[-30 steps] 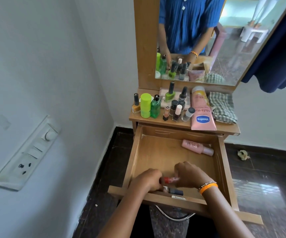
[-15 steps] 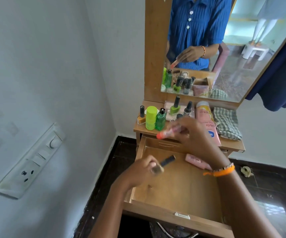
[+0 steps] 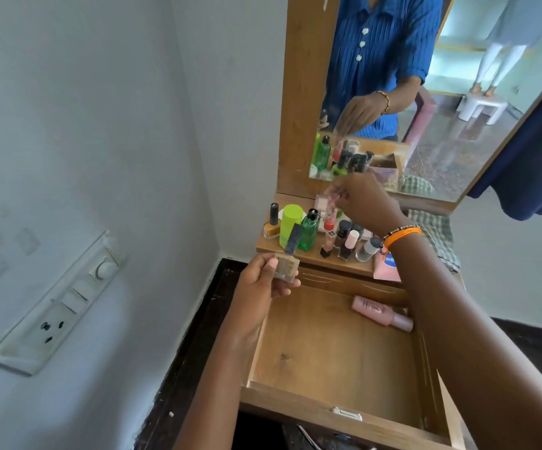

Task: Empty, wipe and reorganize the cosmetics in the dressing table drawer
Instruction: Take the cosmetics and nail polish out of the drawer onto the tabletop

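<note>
The wooden drawer (image 3: pixel 337 407) stands pulled out, holding only a pink bottle (image 3: pixel 381 312) lying at its back right. My left hand (image 3: pixel 263 282) grips a small beige nail polish bottle (image 3: pixel 287 263) with a dark cap, held above the drawer's back left corner. My right hand (image 3: pixel 365 198) reaches over the dressing table top and holds a slim pink and red tube (image 3: pixel 330 213) upright among the cosmetics there. On the top (image 3: pixel 266 246) stand several small bottles, a lime green bottle (image 3: pixel 290 224) and a clear green bottle (image 3: pixel 309 230).
A pink Vaseline tube (image 3: pixel 386 266) lies on the top, partly behind my right arm. A checked cloth (image 3: pixel 438 235) sits at the top's right end. The mirror (image 3: pixel 441 102) rises behind. A wall with a switch panel (image 3: pixel 58 303) is close on the left.
Both hands rose out of the drawer's front. My right hand carried the pink and red tube up onto the table top; my left hand lifted the beige bottle toward the top's front edge.
</note>
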